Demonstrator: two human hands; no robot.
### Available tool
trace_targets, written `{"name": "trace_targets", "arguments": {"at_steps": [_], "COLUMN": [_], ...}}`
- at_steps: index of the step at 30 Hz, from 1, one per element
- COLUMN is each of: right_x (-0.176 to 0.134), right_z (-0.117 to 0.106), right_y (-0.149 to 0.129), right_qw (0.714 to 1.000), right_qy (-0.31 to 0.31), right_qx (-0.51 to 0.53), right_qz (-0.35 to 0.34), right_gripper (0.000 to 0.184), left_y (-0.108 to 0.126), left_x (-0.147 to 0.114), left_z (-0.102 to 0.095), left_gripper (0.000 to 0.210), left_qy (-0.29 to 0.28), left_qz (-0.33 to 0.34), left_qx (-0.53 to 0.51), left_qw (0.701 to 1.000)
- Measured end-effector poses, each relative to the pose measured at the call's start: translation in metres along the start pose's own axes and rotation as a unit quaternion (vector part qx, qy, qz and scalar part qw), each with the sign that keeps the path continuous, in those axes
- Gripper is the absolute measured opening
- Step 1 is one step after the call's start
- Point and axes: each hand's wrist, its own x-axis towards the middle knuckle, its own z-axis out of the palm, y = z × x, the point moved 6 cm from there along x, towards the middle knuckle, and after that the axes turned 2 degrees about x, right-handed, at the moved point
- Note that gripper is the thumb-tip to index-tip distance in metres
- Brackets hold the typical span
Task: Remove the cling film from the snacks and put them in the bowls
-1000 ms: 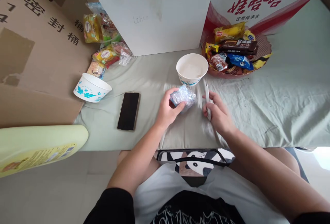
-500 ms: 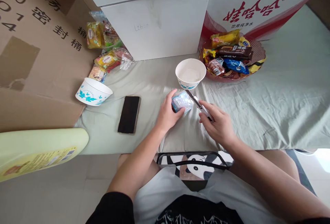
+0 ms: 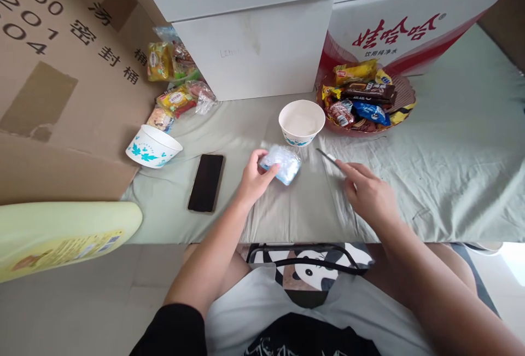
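My left hand (image 3: 259, 174) grips a small clear-and-blue plastic-wrapped packet (image 3: 284, 164), thumb on the near side and fingers behind it. What is inside the wrap cannot be made out. In my right hand (image 3: 369, 192) is a utility knife (image 3: 327, 155), its dark blade pointing up and left, apart from the packet. Most of the knife's handle is hidden by my fingers. Just beyond the packet stands a white paper bowl (image 3: 302, 123) with blue-green leaf prints, upright.
A phone (image 3: 206, 182) lies left of my arm. Behind it a second paper bowl (image 3: 152, 147) leans, near packaged snacks (image 3: 177, 99) and a cardboard box (image 3: 49, 99). White boxes (image 3: 254, 50) line the back. A snack basket (image 3: 404, 85) sits right. A pale yellow bottle (image 3: 69, 235) is at the left edge.
My right hand has drawn the knife away to the right, off the packet. My left hand has shifted slightly left with the packet, which has turned a little.
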Motion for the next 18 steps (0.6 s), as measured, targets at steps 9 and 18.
{"name": "trace_targets", "arguments": {"at_steps": [9, 18], "right_x": [0.004, 0.014], "right_z": [0.010, 0.026], "right_y": [-0.044, -0.056], "right_qw": [0.979, 0.958], "right_qy": [0.036, -0.005], "right_qx": [0.146, 0.252], "right_qz": [-0.137, -0.139], "right_gripper": [0.044, 0.029], "left_y": [0.018, 0.014], "left_x": [-0.010, -0.011], "left_z": [-0.003, -0.001], "left_gripper": [0.047, 0.022], "left_qy": [-0.028, -0.039], "left_qz": [0.064, -0.072], "left_qx": [0.101, -0.070], "left_qw": [0.992, 0.994]}}
